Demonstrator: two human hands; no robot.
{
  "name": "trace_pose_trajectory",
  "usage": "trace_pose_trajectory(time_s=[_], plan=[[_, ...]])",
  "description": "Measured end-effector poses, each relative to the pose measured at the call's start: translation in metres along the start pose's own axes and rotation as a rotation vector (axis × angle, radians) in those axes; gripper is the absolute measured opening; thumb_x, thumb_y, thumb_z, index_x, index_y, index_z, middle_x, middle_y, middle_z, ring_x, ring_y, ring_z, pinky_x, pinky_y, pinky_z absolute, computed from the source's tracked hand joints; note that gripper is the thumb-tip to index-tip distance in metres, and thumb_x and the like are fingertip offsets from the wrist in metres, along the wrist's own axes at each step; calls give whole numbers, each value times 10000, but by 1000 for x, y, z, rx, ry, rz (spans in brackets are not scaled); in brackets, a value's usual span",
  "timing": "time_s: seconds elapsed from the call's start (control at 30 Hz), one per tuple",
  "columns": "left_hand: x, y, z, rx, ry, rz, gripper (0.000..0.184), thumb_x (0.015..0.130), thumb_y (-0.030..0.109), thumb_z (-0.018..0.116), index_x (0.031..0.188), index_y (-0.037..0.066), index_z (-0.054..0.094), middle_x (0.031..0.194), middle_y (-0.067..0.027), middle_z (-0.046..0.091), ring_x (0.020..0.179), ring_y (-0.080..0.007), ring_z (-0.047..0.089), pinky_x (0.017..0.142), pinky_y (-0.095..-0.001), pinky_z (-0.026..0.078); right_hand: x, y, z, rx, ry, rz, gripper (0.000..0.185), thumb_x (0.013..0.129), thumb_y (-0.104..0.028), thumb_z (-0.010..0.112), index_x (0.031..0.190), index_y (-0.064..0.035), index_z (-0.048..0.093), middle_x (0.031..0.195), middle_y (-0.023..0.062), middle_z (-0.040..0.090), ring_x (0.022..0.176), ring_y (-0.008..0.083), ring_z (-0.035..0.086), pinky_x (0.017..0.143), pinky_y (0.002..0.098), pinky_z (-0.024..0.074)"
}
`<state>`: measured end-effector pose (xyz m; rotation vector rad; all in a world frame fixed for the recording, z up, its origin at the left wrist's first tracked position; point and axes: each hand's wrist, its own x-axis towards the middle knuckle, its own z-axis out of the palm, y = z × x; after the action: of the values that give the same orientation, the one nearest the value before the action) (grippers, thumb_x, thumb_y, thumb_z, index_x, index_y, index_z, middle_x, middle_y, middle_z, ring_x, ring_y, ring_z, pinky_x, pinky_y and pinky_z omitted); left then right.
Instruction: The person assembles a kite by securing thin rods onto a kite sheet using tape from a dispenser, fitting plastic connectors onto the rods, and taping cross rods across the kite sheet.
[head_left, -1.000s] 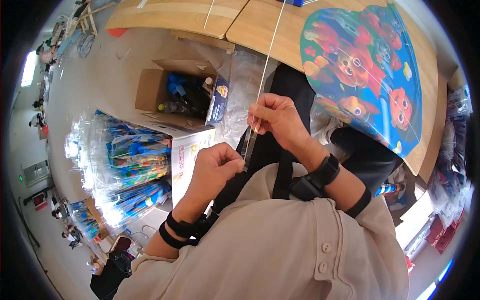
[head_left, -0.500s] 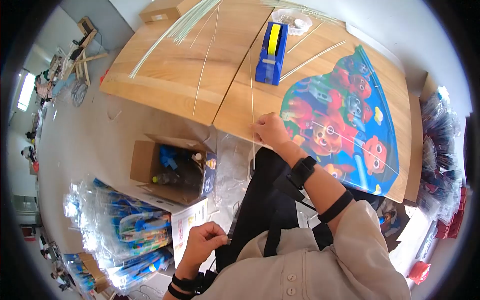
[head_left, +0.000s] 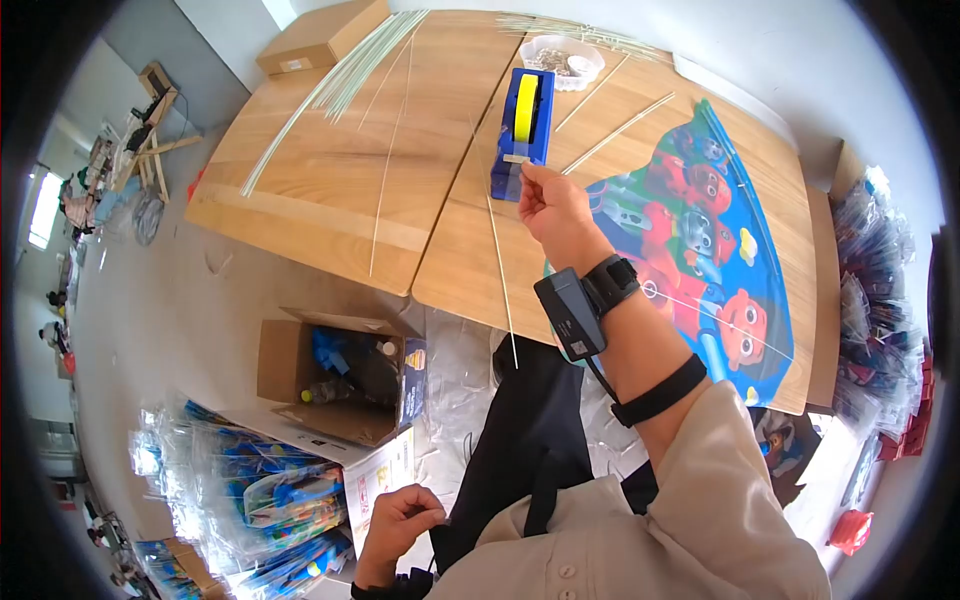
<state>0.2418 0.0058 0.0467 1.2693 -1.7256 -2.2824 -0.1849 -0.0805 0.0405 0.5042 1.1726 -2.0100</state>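
Observation:
My right hand (head_left: 556, 203) reaches to the front end of the blue tape dispenser (head_left: 521, 135), its thumb and forefinger pinched at the cutting edge where the tape end lies. The dispenser holds a yellow-cored roll. Low in the view, beside the white box, my left hand (head_left: 403, 522) is closed in a pinch near my lap; what its fingertips hold, if anything, is too small to make out. A thin rod (head_left: 501, 265) lies on the table with one end past the front edge. Right of my right hand is a printed cartoon kite sheet (head_left: 700, 220).
A bundle of pale rods (head_left: 370, 62), a cardboard box (head_left: 322, 38) and a clear bowl of small parts (head_left: 562, 62) are on the table (head_left: 440, 130). Below stand an open carton (head_left: 283, 360) and wrapped kites (head_left: 270, 490).
My right hand has left the thin rod and moved up to the tape dispenser. My left hand stays low, still pinched. The view has tilted up, showing more of the table.

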Motion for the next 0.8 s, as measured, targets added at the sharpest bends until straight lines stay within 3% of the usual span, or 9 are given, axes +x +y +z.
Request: trace_pose_trajectory(time_s=[0.2, 0.3, 0.37, 0.5, 0.6, 0.67, 0.8], plan=[[4, 1, -5, -11, 52, -51, 43, 745, 4, 660, 770, 3, 625, 691, 3, 601, 634, -50, 535, 595, -190, 431, 5, 9, -9, 57, -100, -42, 64, 793, -6, 637, 847, -19, 605, 773, 57, 596, 692, 136, 546, 614, 232, 449], [5, -11, -13, 11, 56, -104, 47, 744, 18, 664, 765, 3, 625, 669, 4, 593, 624, -51, 533, 581, -190, 425, 7, 20, -25, 65, -288, -99, 51, 807, -6, 613, 857, 2, 603, 791, 59, 600, 716, 143, 557, 640, 240, 447], [7, -28, -23, 35, 52, -142, 50, 744, 26, 665, 760, 2, 624, 658, 2, 590, 612, -54, 527, 571, -192, 420, 19, 29, -43, 5, -535, -117, 49, 827, -25, 593, 853, 15, 604, 804, 57, 604, 731, 139, 562, 662, 243, 441], [15, -51, -33, 38, 76, -171, 68, 744, 44, 666, 744, -5, 618, 633, -6, 582, 570, -65, 506, 542, -202, 405, -7, 27, -45, -64, -378, -71, 77, 826, -65, 614, 830, 11, 602, 786, 49, 603, 702, 117, 553, 618, 233, 431], [18, -53, -34, 29, 66, -188, 66, 742, 38, 661, 738, -10, 616, 630, -9, 580, 557, -68, 496, 534, -207, 399, -9, 18, -40, -313, -252, -157, 106, 812, -103, 648, 816, -7, 604, 763, 41, 605, 643, 95, 535, 583, 226, 422], [20, -54, -32, 25, 68, -193, 69, 743, 40, 660, 737, -13, 615, 627, -10, 579, 554, -69, 496, 531, -208, 399, -11, 11, -23, -153, -134, -250, 104, 753, -78, 685, 722, -7, 617, 598, 29, 551, 429, 116, 426, 390, 247, 309], [21, -56, -32, 29, 91, -190, 75, 731, 45, 659, 736, -16, 615, 619, -14, 578, 547, -73, 496, 522, -210, 395, -4, 11, -7, -234, -150, -179, 75, 760, -56, 681, 741, -52, 609, 663, 16, 581, 541, 82, 499, 470, 232, 382]])
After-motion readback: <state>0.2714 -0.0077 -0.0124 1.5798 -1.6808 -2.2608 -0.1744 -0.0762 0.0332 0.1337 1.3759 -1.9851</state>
